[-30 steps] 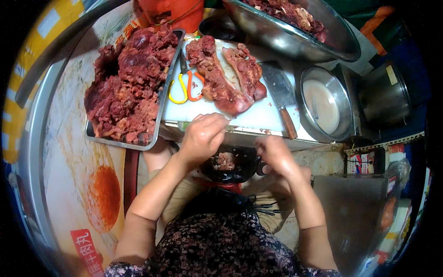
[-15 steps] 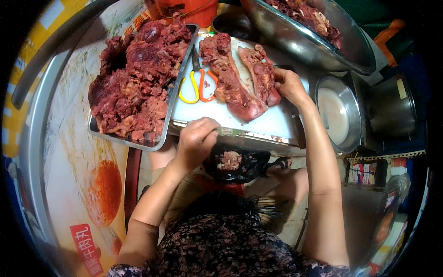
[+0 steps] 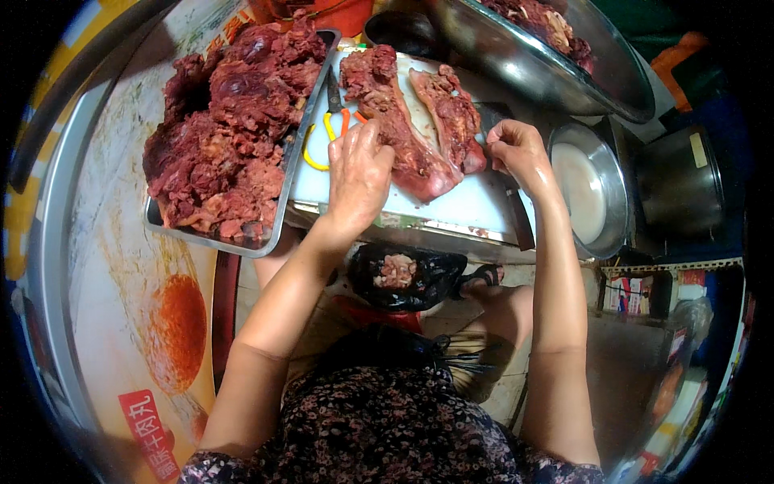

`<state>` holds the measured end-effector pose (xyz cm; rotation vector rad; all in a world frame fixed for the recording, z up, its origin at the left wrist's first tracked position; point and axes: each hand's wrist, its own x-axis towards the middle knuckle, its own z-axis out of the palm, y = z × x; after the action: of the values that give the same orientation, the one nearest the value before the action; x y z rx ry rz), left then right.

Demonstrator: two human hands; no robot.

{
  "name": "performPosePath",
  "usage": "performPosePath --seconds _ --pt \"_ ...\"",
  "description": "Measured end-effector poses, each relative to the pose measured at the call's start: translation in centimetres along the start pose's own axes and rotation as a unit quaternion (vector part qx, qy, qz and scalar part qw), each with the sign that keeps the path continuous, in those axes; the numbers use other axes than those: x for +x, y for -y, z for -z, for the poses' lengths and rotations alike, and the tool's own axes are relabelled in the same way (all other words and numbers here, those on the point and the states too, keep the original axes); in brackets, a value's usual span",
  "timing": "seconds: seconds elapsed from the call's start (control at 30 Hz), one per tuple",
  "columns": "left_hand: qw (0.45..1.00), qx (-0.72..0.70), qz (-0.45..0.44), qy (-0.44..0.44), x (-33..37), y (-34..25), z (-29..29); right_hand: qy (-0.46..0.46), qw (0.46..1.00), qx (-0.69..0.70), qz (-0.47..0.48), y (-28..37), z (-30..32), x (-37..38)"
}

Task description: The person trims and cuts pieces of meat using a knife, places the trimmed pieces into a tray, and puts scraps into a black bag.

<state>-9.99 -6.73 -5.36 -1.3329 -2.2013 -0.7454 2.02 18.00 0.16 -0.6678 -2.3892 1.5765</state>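
Right hand (image 3: 522,157) beside meat (image 3: 453,121); contact unclear

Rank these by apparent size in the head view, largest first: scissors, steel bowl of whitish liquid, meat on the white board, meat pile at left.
1. Meat pile
2. Meat on the white board
3. Steel bowl
4. Scissors, partly covered by the left hand

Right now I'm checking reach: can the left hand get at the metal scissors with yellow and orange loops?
Probably yes: the left hand overlaps the scissors' handles in view, and nothing appears in the way.
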Motion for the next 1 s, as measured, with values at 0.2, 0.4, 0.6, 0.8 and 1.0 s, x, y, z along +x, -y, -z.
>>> performPosePath --seconds 0.2,0.4,0.6,0.8,1.0 --pt "0.999 -0.053 -0.001 0.004 0.4 0.1 0.9 -0.099 0.994 0.045 -0.028 -0.4 2.2 0.7" --pt "0.98 -0.199 -0.013 -0.002 -1.8 -1.6 4.3 0.048 0.996 -0.071 0.001 2.4 0.4 -5.7" --pt "0.938 -0.295 0.019 0.178 -10.8 -3.8 -0.3 0.115 0.966 -0.223 0.056 -2.9 -7.5 -14.1" --pt "0.936 -0.298 0.02 0.188 -13.2 -3.4 -2.5 0.075 0.969 -0.23 0.047 0.0 -6.3 -13.5" --pt "0.945 -0.297 -0.042 0.128 -7.2 -4.7 2.4 -0.097 0.987 -0.117 0.061 3.2 -1.7 -2.8"
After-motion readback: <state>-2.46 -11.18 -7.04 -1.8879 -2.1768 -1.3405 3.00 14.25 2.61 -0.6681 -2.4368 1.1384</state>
